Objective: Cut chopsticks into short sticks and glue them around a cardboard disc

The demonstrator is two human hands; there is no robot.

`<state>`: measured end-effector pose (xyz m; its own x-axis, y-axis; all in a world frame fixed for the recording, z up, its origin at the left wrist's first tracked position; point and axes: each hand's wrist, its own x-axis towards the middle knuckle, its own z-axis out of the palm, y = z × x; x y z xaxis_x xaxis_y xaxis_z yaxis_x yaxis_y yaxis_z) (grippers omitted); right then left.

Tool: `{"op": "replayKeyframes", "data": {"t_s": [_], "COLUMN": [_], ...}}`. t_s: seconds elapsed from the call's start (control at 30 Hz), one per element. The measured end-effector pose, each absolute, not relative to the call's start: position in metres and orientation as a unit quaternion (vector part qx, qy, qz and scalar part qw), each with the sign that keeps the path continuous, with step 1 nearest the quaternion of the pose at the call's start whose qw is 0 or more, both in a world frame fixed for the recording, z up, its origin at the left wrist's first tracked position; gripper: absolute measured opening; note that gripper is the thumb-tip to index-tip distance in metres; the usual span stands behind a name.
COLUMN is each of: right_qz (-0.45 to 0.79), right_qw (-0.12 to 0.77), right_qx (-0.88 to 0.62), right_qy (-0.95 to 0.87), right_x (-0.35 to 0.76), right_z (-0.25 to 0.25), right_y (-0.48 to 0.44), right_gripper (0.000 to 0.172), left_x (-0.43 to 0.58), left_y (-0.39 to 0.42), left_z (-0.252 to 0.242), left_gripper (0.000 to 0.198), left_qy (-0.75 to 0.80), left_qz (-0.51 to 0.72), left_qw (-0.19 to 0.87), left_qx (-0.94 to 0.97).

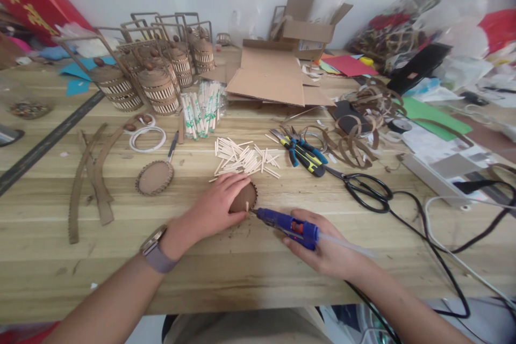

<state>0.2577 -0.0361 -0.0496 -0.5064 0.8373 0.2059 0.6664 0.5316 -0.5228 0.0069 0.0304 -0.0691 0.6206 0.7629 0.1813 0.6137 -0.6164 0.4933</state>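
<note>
My left hand (220, 201) is closed round the left side of a round brown cardboard disc (244, 196) with a toothed rim, holding it on the table. One short wooden stick (247, 206) stands upright near the disc's front edge, beside my left thumb. In my right hand (322, 242) is a blue hot glue gun (287, 224), with a clear glue stick (346, 244) coming out of its back. The nozzle meets the disc's right front edge; whether it touches cannot be made out. Just beyond lies a loose pile of short wooden sticks (245, 157).
Another toothed cardboard disc (155, 177) lies left, near curved cardboard strips (94, 177) and white rings (147, 140). Lidded cardboard baskets with handles (157, 86) stand behind. Pliers and a cutter (304, 155), black scissors (367, 192) and cables (435, 250) occupy the right. Cardboard boxes (270, 78) sit at the back.
</note>
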Motion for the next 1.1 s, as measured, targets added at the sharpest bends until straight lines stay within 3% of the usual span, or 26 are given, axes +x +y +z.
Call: {"op": "replayKeyframes", "data": {"t_s": [0.13,0.27,0.4,0.5,0.6,0.77,0.9,1.1], "right_qz": [0.247,0.434,0.664,0.716,0.629,0.206,0.031,-0.094], "right_qw": [0.248,0.256,0.203,0.144,0.045,-0.108,-0.052,-0.014], "right_qx": [-0.49,-0.569,-0.537,-0.534,-0.573,-0.597,-0.526,-0.296], "right_qy": [-0.798,-0.65,-0.479,-0.425,-0.524,-0.768,-0.848,-0.95], "right_x": [0.258,0.267,0.283,0.292,0.296,0.287,0.263,0.229], "right_z": [-0.05,-0.041,-0.031,-0.028,-0.021,0.006,0.01,-0.02], "right_y": [-0.036,-0.029,-0.017,-0.008,-0.001,0.013,0.045,0.098], "right_gripper": [0.023,0.033,0.043,0.048,0.055,0.046,0.019,0.014], "left_x": [0.006,0.005,0.003,0.003,0.003,0.003,0.003,0.002], "left_y": [0.031,0.031,0.032,0.033,0.034,0.035,0.035,0.036], "left_z": [-0.068,-0.069,-0.069,-0.068,-0.067,-0.064,-0.064,-0.066], "left_gripper": [0.063,0.064,0.065,0.066,0.067,0.066,0.068,0.069], "left_qy": [0.385,0.38,0.381,0.387,0.389,0.376,0.383,0.377], "left_qz": [0.188,0.19,0.189,0.18,0.171,0.173,0.163,0.169], "left_qw": [0.2,0.208,0.215,0.222,0.232,0.246,0.254,0.255], "left_qx": [0.881,0.881,0.879,0.877,0.875,0.876,0.873,0.874]}}
